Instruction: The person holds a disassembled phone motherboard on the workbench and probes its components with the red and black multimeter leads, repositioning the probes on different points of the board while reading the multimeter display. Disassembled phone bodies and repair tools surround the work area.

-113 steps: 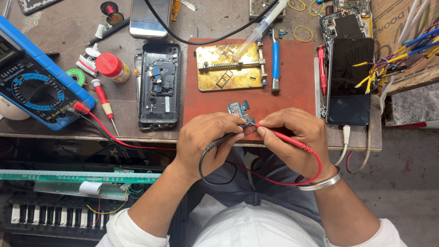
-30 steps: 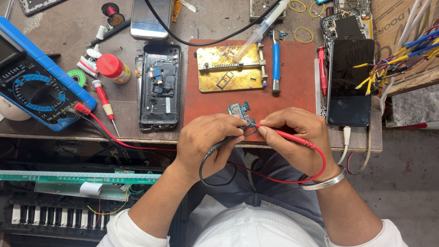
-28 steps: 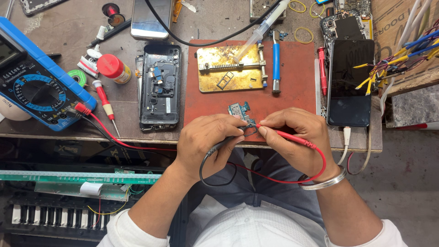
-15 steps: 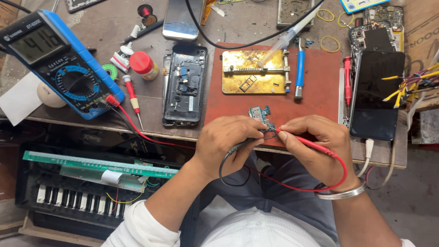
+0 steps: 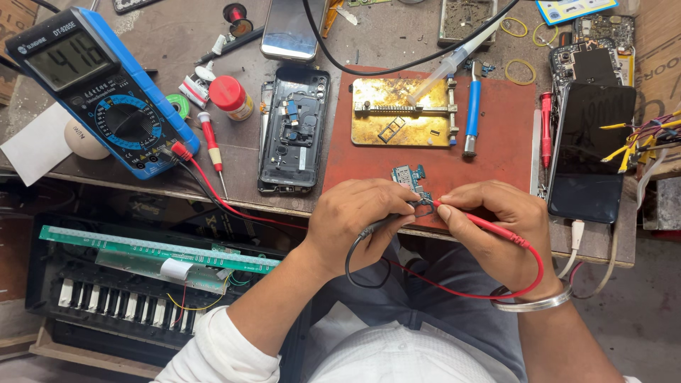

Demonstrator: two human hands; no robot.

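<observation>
Small circuit board (image 5: 412, 181) lies flat at the near edge of the red work mat (image 5: 496, 152), its long axis running from the far left toward the near right, the near end tucked between both hands. It is blue-green with tiny metallic parts and a dark cutout; finer detail cannot be made out.

Left hand (image 5: 352, 216) is closed narrowly around a black probe (image 5: 386, 222), whose tip meets the board's near end. Right hand (image 5: 496, 225) pinches a red probe (image 5: 474, 220) between thumb and fingers, tip pointing left at the same spot. The red lead loops under the right wrist.

Blue multimeter (image 5: 99, 92) sits at the far left of the bench, tilted, its grey screen lit with digits and its round dial ringed with pale markings. A small bottle (image 5: 230, 97) with a red cap stands just beside it. An opened phone (image 5: 294, 128) lies lengthwise between the bottle and the mat. A brass-coloured holding plate (image 5: 401, 112) rests on the mat beyond the board. A white card (image 5: 35, 145) lies partly beneath the meter.
</observation>
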